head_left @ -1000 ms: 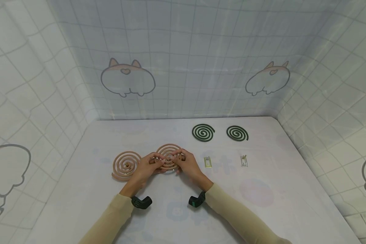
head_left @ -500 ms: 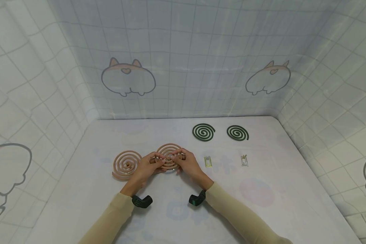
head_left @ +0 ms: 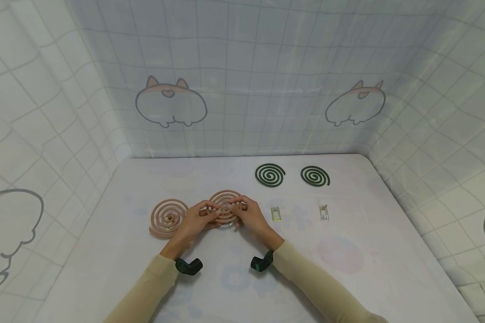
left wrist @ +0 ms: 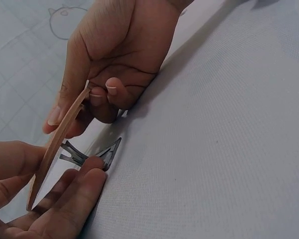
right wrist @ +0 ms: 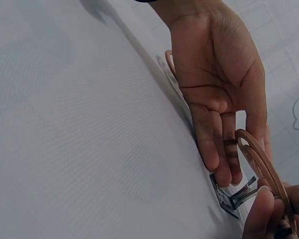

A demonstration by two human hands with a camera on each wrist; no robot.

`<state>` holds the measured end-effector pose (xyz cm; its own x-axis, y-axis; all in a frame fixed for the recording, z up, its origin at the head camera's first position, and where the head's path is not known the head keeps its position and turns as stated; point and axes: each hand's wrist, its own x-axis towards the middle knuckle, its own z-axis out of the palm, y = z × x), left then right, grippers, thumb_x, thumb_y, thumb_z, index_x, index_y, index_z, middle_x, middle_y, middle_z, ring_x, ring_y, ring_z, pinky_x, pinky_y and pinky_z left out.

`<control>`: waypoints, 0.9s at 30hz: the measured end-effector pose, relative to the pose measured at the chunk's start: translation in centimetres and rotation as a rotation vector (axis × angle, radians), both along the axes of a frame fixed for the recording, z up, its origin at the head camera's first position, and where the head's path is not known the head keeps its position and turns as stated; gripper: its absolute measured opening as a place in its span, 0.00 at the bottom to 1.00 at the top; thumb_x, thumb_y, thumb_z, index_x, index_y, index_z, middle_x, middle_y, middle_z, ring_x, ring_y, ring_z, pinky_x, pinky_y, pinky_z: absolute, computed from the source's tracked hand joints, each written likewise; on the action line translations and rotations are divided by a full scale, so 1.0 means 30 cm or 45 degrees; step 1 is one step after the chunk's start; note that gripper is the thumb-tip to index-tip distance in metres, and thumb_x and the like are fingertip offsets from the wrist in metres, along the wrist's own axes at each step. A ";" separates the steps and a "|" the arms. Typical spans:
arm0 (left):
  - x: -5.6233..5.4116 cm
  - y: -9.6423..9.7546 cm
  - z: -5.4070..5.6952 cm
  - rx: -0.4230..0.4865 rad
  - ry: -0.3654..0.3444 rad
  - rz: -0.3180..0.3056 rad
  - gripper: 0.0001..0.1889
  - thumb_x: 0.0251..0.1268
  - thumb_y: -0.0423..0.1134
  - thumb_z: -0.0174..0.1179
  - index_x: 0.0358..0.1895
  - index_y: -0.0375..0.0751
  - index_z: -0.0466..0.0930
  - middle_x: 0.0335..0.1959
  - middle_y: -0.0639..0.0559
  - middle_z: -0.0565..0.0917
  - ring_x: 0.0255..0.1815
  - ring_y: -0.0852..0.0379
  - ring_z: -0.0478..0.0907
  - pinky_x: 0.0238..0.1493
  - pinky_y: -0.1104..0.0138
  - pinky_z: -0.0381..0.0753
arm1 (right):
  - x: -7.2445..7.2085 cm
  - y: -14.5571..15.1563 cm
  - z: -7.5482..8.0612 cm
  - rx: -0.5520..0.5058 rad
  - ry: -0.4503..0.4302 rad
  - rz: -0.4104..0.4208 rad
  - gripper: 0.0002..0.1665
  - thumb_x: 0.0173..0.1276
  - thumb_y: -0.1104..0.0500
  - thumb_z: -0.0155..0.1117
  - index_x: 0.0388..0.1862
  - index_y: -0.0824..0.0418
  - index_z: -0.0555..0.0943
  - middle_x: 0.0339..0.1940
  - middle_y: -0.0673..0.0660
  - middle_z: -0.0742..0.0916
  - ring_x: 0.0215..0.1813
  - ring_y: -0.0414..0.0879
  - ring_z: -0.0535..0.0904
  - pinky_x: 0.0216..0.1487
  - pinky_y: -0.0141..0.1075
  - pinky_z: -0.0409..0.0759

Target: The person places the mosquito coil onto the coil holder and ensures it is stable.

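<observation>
A brown mosquito coil (head_left: 225, 194) is held up at a tilt over the table between my two hands. My left hand (head_left: 195, 220) pinches its left part, while the lower fingers reach under it. On the other side, my right hand (head_left: 251, 220) pinches the coil with finger and thumb near the centre. Under the coil, a small metal coil stand (left wrist: 109, 153) with upright prongs shows in the left wrist view, left fingertips right at its frame. The prongs point at the coil's underside. A second brown coil (head_left: 152, 217) lies left of my left hand, something small at its centre.
Two green mosquito coils (head_left: 270, 175) lie at the back right of the white table (head_left: 234, 291). In front of them are a gold-coloured stand (head_left: 275, 220) and a silver stand (head_left: 324, 219). Patterned cloth walls (head_left: 242, 116) enclose the table's back and sides.
Both hands stay nearly in place on the brown coil. The dark spot seen earlier at its centre now looks paler, with small shifts of the fingertips there.
</observation>
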<state>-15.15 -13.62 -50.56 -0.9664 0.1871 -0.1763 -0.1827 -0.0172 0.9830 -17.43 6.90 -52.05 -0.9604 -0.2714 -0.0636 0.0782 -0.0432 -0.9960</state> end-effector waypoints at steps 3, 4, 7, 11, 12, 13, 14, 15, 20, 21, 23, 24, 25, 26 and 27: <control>0.002 0.002 0.006 -0.006 -0.004 0.001 0.14 0.75 0.32 0.62 0.59 0.33 0.77 0.44 0.37 0.83 0.44 0.44 0.87 0.50 0.54 0.88 | 0.000 0.000 0.000 -0.005 -0.010 0.001 0.14 0.77 0.58 0.66 0.57 0.60 0.82 0.29 0.54 0.83 0.23 0.43 0.75 0.22 0.32 0.80; 0.003 0.002 0.007 -0.008 -0.004 0.002 0.14 0.75 0.32 0.62 0.59 0.33 0.77 0.44 0.37 0.83 0.44 0.44 0.87 0.50 0.55 0.88 | -0.001 0.000 0.000 -0.003 -0.012 0.004 0.14 0.76 0.57 0.66 0.57 0.60 0.82 0.29 0.53 0.83 0.23 0.43 0.75 0.22 0.32 0.80; 0.005 0.002 0.010 -0.015 -0.003 0.004 0.13 0.75 0.31 0.62 0.58 0.32 0.78 0.43 0.37 0.83 0.44 0.44 0.87 0.51 0.55 0.88 | -0.003 0.003 -0.003 0.003 -0.015 0.018 0.14 0.76 0.57 0.66 0.57 0.60 0.82 0.28 0.53 0.82 0.22 0.43 0.75 0.22 0.32 0.80; 0.007 0.002 0.012 -0.009 -0.006 0.008 0.13 0.75 0.31 0.61 0.58 0.32 0.78 0.44 0.38 0.83 0.43 0.45 0.87 0.51 0.55 0.88 | -0.006 0.008 -0.004 0.006 -0.018 0.046 0.14 0.77 0.59 0.66 0.57 0.60 0.82 0.28 0.53 0.83 0.22 0.42 0.76 0.22 0.32 0.80; 0.007 0.001 0.012 -0.006 -0.008 0.009 0.13 0.75 0.31 0.61 0.58 0.32 0.78 0.44 0.38 0.83 0.43 0.46 0.87 0.51 0.55 0.88 | -0.006 0.009 -0.004 0.006 -0.017 0.054 0.14 0.77 0.59 0.65 0.57 0.60 0.82 0.28 0.53 0.83 0.22 0.42 0.76 0.22 0.32 0.80; 0.007 0.001 0.011 -0.003 -0.010 0.009 0.13 0.75 0.31 0.61 0.58 0.32 0.78 0.45 0.38 0.84 0.43 0.46 0.87 0.51 0.55 0.88 | -0.006 0.009 -0.003 0.004 -0.018 0.060 0.13 0.77 0.59 0.65 0.57 0.60 0.82 0.28 0.53 0.84 0.23 0.43 0.76 0.22 0.32 0.80; 0.007 0.000 0.010 -0.002 -0.010 0.008 0.13 0.75 0.31 0.61 0.58 0.32 0.78 0.45 0.38 0.84 0.43 0.46 0.87 0.51 0.55 0.88 | -0.007 0.010 -0.004 0.003 -0.019 0.065 0.13 0.77 0.60 0.65 0.57 0.61 0.82 0.28 0.53 0.84 0.23 0.43 0.77 0.22 0.32 0.80; 0.006 0.000 0.009 -0.001 -0.010 0.005 0.13 0.76 0.31 0.61 0.58 0.31 0.77 0.45 0.38 0.84 0.43 0.46 0.87 0.51 0.55 0.88 | -0.007 0.010 -0.005 0.003 -0.019 0.069 0.13 0.77 0.60 0.65 0.57 0.61 0.82 0.28 0.53 0.83 0.24 0.43 0.77 0.22 0.32 0.81; 0.005 -0.001 0.000 -0.012 0.009 -0.009 0.13 0.76 0.31 0.61 0.58 0.31 0.78 0.46 0.38 0.85 0.44 0.44 0.87 0.51 0.55 0.88 | -0.010 0.010 -0.008 0.021 -0.028 0.070 0.13 0.78 0.59 0.64 0.57 0.61 0.82 0.31 0.54 0.85 0.26 0.44 0.80 0.23 0.33 0.83; 0.005 -0.001 -0.001 -0.014 0.010 -0.010 0.13 0.76 0.32 0.61 0.58 0.31 0.78 0.47 0.38 0.85 0.44 0.44 0.87 0.51 0.55 0.88 | -0.011 0.010 -0.008 0.027 -0.029 0.071 0.13 0.78 0.58 0.64 0.57 0.61 0.81 0.31 0.55 0.85 0.27 0.44 0.81 0.23 0.34 0.83; 0.005 -0.001 -0.002 -0.020 0.014 -0.012 0.12 0.76 0.32 0.61 0.57 0.31 0.78 0.48 0.38 0.85 0.44 0.44 0.87 0.51 0.54 0.88 | -0.011 0.010 -0.006 0.036 -0.027 0.072 0.13 0.79 0.58 0.63 0.58 0.60 0.81 0.32 0.55 0.84 0.27 0.45 0.81 0.24 0.34 0.83; 0.005 0.000 -0.002 -0.017 0.010 -0.008 0.12 0.76 0.32 0.61 0.57 0.31 0.78 0.48 0.38 0.85 0.44 0.44 0.87 0.51 0.54 0.88 | -0.010 0.009 -0.006 0.036 -0.026 0.073 0.14 0.79 0.58 0.63 0.58 0.60 0.81 0.32 0.55 0.84 0.28 0.45 0.81 0.24 0.34 0.83; 0.006 0.001 -0.001 -0.015 0.006 -0.005 0.12 0.76 0.32 0.61 0.57 0.31 0.78 0.48 0.38 0.85 0.44 0.44 0.87 0.51 0.54 0.88 | -0.011 0.009 -0.007 0.034 -0.023 0.072 0.14 0.79 0.58 0.63 0.58 0.61 0.81 0.32 0.55 0.84 0.28 0.45 0.81 0.23 0.34 0.83; 0.006 0.001 -0.001 -0.014 0.005 -0.002 0.12 0.76 0.32 0.61 0.57 0.31 0.78 0.48 0.38 0.85 0.44 0.44 0.87 0.51 0.54 0.88 | -0.009 0.010 -0.005 0.032 -0.021 0.072 0.14 0.79 0.58 0.63 0.59 0.61 0.81 0.31 0.55 0.83 0.28 0.45 0.80 0.23 0.34 0.83; 0.006 0.001 -0.001 -0.014 0.006 0.001 0.12 0.75 0.32 0.62 0.57 0.31 0.78 0.48 0.38 0.85 0.43 0.44 0.87 0.51 0.54 0.88 | -0.009 0.009 -0.004 0.029 -0.020 0.070 0.14 0.79 0.58 0.63 0.59 0.61 0.81 0.31 0.54 0.83 0.27 0.45 0.80 0.23 0.33 0.83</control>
<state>-14.97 -13.59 -50.60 -0.9673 0.1843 -0.1741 -0.1784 -0.0068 0.9839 -17.70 7.17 -52.18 -0.9429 -0.3221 -0.0850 0.0952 -0.0161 -0.9953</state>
